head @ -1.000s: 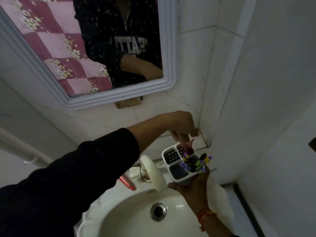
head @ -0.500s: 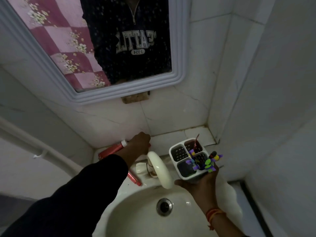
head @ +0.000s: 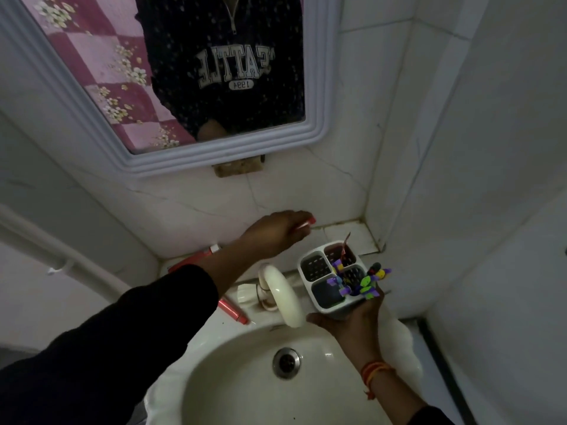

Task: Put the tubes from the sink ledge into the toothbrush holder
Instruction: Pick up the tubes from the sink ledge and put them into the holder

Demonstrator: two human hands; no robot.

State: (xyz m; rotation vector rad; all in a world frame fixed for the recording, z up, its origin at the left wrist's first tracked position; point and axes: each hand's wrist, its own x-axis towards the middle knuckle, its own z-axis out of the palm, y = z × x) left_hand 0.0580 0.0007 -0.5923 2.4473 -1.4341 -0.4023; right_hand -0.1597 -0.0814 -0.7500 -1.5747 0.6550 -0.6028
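Tubes are red. One red tube (head: 191, 259) lies on the sink ledge (head: 346, 234) by the wall, and a second tube (head: 233, 311) lies near the tap (head: 283, 297). Left hand (head: 276, 231) grips a small red tube (head: 306, 223); half a second ago it was down at the ledge. Right hand (head: 352, 320) holds the white toothbrush holder (head: 333, 279) over the sink, same as before.

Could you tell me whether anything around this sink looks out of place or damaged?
Yes. Two red tubes lie loose: one on the ledge behind the left arm, another by the tap. The toothbrush holder sits in the right hand, off the ledge. A tile patch under the mirror looks chipped.
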